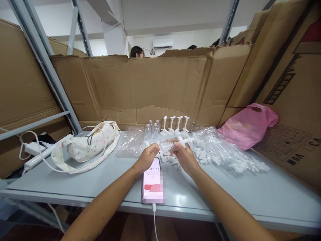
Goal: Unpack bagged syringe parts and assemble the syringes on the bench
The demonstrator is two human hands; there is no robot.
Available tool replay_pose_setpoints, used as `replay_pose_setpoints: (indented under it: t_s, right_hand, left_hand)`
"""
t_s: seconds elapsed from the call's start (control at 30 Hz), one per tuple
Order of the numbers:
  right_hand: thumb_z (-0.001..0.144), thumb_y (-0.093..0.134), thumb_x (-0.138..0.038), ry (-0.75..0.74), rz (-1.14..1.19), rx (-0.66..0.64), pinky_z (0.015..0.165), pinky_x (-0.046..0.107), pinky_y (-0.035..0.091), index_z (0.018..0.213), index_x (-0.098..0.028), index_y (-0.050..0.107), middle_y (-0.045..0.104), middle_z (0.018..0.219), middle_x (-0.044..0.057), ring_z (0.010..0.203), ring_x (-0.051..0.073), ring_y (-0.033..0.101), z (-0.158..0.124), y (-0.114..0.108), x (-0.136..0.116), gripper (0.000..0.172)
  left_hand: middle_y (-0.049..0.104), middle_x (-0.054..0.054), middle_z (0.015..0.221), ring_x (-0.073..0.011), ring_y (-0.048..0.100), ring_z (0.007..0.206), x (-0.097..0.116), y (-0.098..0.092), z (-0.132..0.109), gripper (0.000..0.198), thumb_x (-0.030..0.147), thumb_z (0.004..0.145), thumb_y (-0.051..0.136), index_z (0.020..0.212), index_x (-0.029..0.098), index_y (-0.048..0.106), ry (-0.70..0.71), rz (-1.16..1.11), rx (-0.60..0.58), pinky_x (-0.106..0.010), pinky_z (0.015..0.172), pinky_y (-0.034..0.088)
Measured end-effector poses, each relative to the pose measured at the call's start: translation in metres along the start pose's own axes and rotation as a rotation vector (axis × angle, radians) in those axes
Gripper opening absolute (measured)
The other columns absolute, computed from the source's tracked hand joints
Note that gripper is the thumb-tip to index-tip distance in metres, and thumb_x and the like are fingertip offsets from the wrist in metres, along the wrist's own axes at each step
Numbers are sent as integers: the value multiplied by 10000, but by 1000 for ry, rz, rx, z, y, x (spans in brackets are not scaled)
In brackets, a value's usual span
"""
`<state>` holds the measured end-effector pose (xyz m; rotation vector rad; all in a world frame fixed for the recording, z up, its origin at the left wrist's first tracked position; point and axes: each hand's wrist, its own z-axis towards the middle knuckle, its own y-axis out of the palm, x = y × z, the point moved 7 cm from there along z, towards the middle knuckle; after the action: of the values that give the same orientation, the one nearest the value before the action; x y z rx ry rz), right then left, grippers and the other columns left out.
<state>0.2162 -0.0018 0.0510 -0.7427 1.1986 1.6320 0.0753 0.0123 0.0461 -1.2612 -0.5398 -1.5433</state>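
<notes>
A clear ribbed plastic bottle [167, 146] lies sideways between my two hands, above the table. My left hand [147, 156] is closed at the bottle's left end, thumb pressed to the fingers. My right hand [185, 154] wraps round the other end, where a white plastic fitting [183, 142] with a stem points to the right. Below and around my hands are loose white plastic parts [200, 155]. Behind them stand several clear bottles [151, 130] and a row of white T-topped pieces [175, 127] with ring-like bases.
A phone [153, 182] on a cable lies in front. Clear plastic bags lie left [131, 140] and right [218, 147]. A patterned cloth bag [92, 144] and a power strip [47, 152] are left, a pink bag [248, 127] right. Cardboard [150, 87] walls the back; a person's head shows beyond.
</notes>
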Motion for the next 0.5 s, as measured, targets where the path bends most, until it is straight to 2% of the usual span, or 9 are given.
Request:
replay_pose_setpoints:
  t_s: [0.13, 0.23, 0.33, 0.43, 0.5]
  right_hand:
    - [675, 686, -334, -33, -53, -103, 602, 301, 442, 915, -245, 543, 637, 955, 9, 616, 118, 517, -1, 3, -5, 294]
    - [674, 693, -303, -42, -54, -147, 618, 301, 442, 930, -242, 550, 633, 993, 13, 634, 117, 523, 0, 4, -8, 299]
    - [699, 673, -322, -28, -19, -76, 599, 286, 438, 901, -229, 576, 631, 995, 17, 646, 115, 529, 3, -1, -6, 243]
    - [694, 678, -347, -5, 40, 17, 590, 279, 445, 846, -220, 579, 633, 976, 21, 665, 120, 538, 6, -7, -2, 221]
    - [682, 691, -355, 8, 66, 38, 590, 281, 453, 827, -215, 575, 636, 961, 22, 647, 116, 535, 6, -8, 0, 232]
  left_hand:
    - [180, 79, 553, -57, 132, 468, -15, 9, 1, 474, 632, 796, 407, 662, 180, 367, -243, -272, -167, -216, 454, 127]
    - [154, 86, 515, -50, 104, 441, -19, 11, 2, 528, 667, 801, 334, 588, 184, 330, -311, -293, -172, -227, 443, 100]
    - [269, 68, 493, -63, 221, 430, -16, 5, 5, 515, 649, 823, 298, 677, 171, 424, -200, -188, -42, -220, 447, 170]
    - [466, 32, 657, -84, 388, 542, -7, -2, 6, 363, 538, 825, 446, 931, 192, 465, -30, -55, 57, -207, 523, 292]
    - [516, 16, 773, -96, 438, 619, -2, -6, 4, 287, 438, 813, 519, 975, 207, 468, 46, 86, 95, -214, 587, 336]
